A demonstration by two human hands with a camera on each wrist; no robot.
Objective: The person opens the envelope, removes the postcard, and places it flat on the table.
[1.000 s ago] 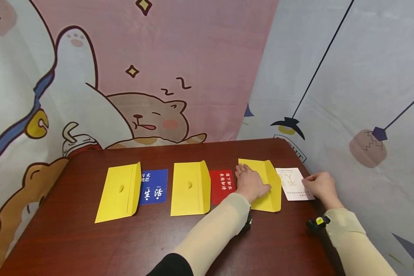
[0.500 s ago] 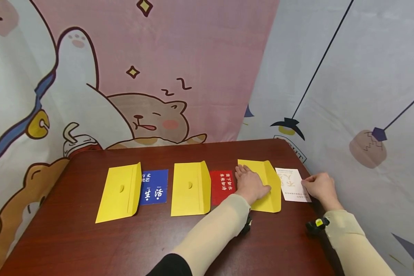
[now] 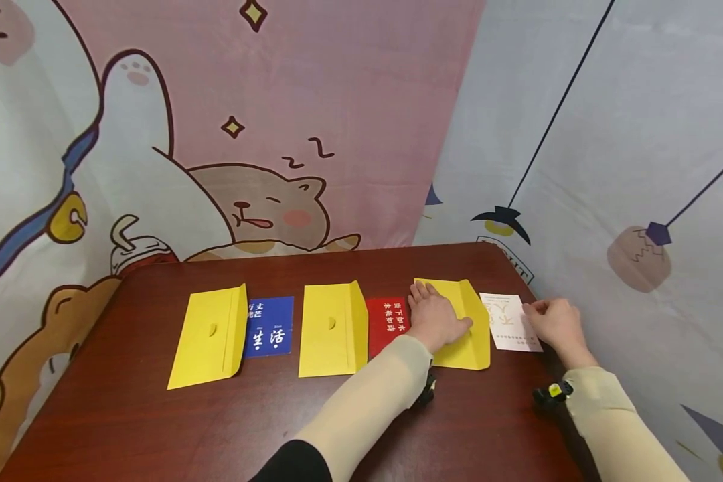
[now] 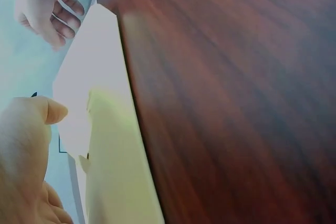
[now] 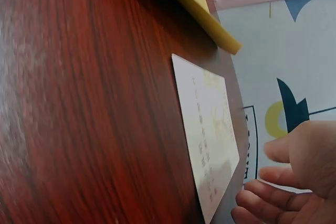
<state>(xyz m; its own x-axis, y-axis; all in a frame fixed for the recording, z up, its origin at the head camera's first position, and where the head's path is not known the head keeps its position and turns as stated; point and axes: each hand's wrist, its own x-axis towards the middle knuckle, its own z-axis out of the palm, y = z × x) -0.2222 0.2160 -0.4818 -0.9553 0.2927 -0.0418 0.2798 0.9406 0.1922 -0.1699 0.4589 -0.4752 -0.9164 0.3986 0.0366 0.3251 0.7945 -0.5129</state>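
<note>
At the right of the table lies a yellow envelope, its flap side toward a white card. My left hand rests on that envelope with fingers spread toward its far left edge. The white card, printed with pale gold characters, lies flat beside the flap. My right hand is at the card's right edge, fingers loosely bent. In the right wrist view a small gap shows between the fingertips and the card. The left wrist view shows the left thumb beside the envelope.
Two more yellow envelopes lie to the left, one far left and one in the middle. A blue card and a red card lie just right of them. A cartoon-printed cloth hangs behind the brown table.
The white card has turned slightly, its near right corner shifting a little left. My right hand has moved slightly left along with it. The left hand stays on the envelope.
</note>
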